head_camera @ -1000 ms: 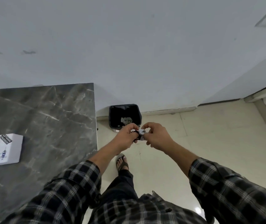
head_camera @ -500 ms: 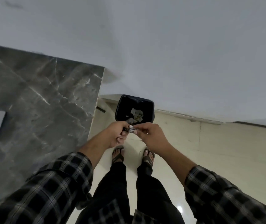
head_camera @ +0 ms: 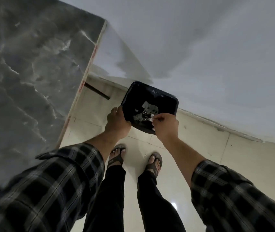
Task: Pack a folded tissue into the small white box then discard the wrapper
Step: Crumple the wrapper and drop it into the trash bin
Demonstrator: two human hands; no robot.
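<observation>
My right hand (head_camera: 165, 126) pinches a small crumpled wrapper (head_camera: 147, 117) at its fingertips, right over the mouth of the black bin (head_camera: 168, 101). The bin stands on the floor against the wall and holds several pale crumpled scraps (head_camera: 150, 108). Beside the bin's near-left rim is my left hand (head_camera: 116, 123), apart from the wrapper, fingers curled under with nothing showing in them. The small white box and the tissue are out of view.
A dark grey marble table (head_camera: 29, 77) fills the left, its edge close to my left arm. The floor is pale tile (head_camera: 233, 156). My feet in sandals (head_camera: 116, 158) stand just short of the bin. A white wall (head_camera: 200, 47) rises behind it.
I have leaned over the bin. My left hand has let go of the wrapper and dropped to the left; my right hand alone has carried it over the opening. The white box has left the view.
</observation>
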